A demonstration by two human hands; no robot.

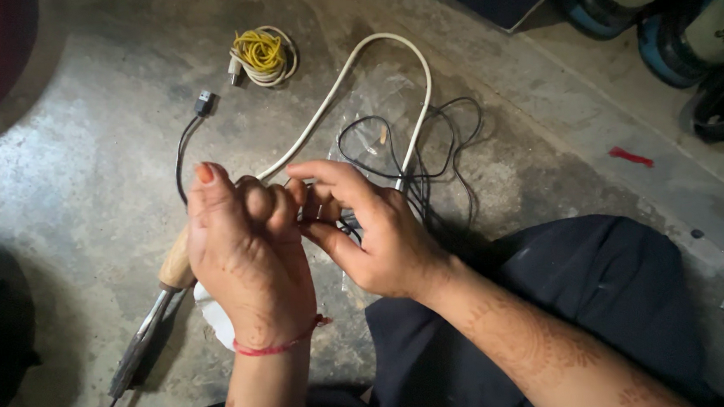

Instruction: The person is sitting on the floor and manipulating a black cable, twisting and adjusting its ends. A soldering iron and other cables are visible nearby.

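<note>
Near the middle of the concrete floor (71, 161) I have both hands brought together, fingertips almost meeting. My left hand (249, 251) is curled into a loose fist with the thumb up, its fingers folded over something small that I cannot make out. My right hand (371, 228) is partly closed, index finger and thumb pinching toward the left fingers, where a thin black wire (449, 141) seems to run in; whether the pinch truly grips it I cannot tell. That wire lies in loose loops just to the right of and beyond my hands, over a clear plastic bag (373, 95). Under my left hand a soldering iron (149, 322) rests on the floor, wooden handle nearer my hand, metal tip pointing to the near left; its white cord (354, 55) arches away to the far side and curves back down toward my right hand. A black cable with a plug (203, 101) lies to the far left of my hands. Farther off sits a coil of yellow and white wire (262, 55). A red thread bracelet (278, 344) circles my left wrist.
</note>
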